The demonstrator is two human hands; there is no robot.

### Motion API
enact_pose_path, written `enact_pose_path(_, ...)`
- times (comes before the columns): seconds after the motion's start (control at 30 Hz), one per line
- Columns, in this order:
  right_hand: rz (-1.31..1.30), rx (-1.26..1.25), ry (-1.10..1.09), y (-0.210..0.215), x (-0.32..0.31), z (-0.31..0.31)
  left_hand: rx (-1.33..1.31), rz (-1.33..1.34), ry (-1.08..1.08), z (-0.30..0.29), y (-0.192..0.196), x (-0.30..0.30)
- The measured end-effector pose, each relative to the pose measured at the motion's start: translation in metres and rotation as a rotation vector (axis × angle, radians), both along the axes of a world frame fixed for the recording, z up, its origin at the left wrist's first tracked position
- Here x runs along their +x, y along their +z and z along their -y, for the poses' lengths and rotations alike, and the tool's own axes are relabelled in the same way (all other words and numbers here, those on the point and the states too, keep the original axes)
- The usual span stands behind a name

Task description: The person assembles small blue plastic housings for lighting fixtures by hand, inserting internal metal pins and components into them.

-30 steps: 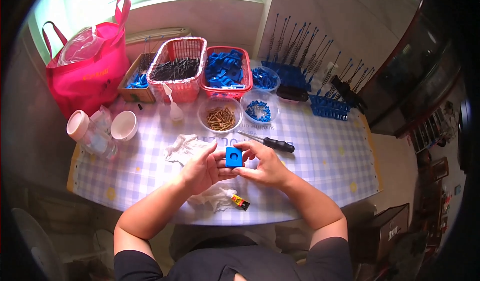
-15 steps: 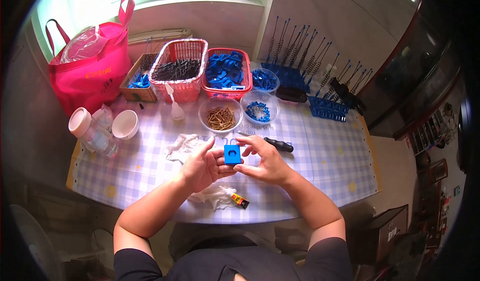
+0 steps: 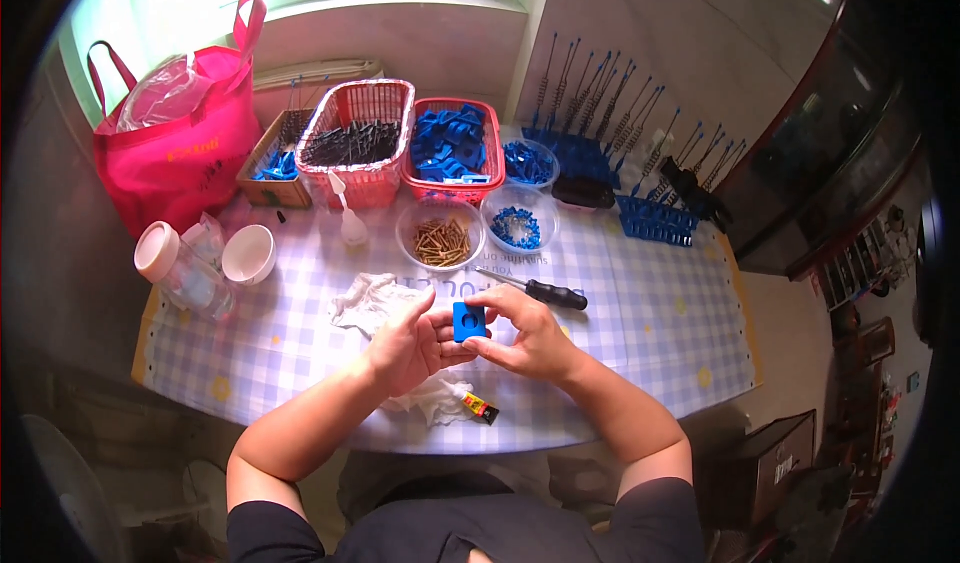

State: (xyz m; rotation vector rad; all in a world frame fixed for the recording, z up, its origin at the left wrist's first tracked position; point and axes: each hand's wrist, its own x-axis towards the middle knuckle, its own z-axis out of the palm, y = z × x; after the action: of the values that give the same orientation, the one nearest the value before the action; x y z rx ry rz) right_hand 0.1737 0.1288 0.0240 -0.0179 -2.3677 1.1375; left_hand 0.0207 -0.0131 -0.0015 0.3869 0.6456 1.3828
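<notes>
A small blue rectangular plastic block (image 3: 466, 334) with a round hole sits between my hands above the near middle of the table. My right hand (image 3: 533, 337) closes on it, with thumb and forefinger at its right side. My left hand (image 3: 404, 349) is palm up, its fingers stretched out behind and under the block and its thumb raised apart. Below my hands lie a crumpled white cloth (image 3: 432, 404) and a small yellow and black tube (image 3: 480, 408). Beyond my right hand is a black-handled screwdriver (image 3: 556, 295).
Bowls of brass-coloured pins (image 3: 441, 243) and small blue parts (image 3: 516, 227) stand ahead. Behind are a basket of black pieces (image 3: 355, 144) and a red basket (image 3: 495, 143) of blue parts. Blue racks (image 3: 655, 225) hold upright spring rods. Bottle (image 3: 185, 273), white bowl (image 3: 249, 254) and pink bag (image 3: 180, 163) are left.
My right thumb and forefinger have closed onto the block, which has shifted slightly right and nearer. My right hand has also come nearer, uncovering more of the screwdriver.
</notes>
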Motion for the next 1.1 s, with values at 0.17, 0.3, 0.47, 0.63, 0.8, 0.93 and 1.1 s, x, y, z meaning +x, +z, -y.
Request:
enact_pose_path(0.17,0.041,-0.015,-0.022,0.005,0.002,0.003,0.004,-0.004,-0.001,0.003,0.005,0.003)
enact_pose_path(0.3,0.057,-0.083,-0.03,0.007,0.005,0.005,-0.003,-0.018,0.012,0.003,0.009,0.006)
enact_pose_path(0.47,-0.009,-0.043,-0.036,0.005,0.0,0.011,-0.02,-0.037,0.017,0.007,0.009,0.004)
enact_pose_path(0.63,-0.001,-0.026,-0.042,0.005,0.002,0.013,-0.073,-0.045,0.016,0.009,0.009,0.004)
enact_pose_path(0.8,0.088,-0.037,-0.048,0.003,0.006,0.011,-0.058,-0.07,0.02,0.008,0.008,0.006)
enact_pose_path(0.93,0.079,-0.025,-0.034,0.003,0.005,0.011,-0.043,-0.066,0.046,0.01,0.01,0.007)
enact_pose_path(1.1,0.099,-0.02,-0.042,0.004,0.006,0.011,-0.016,-0.085,0.052,0.009,0.009,0.007)
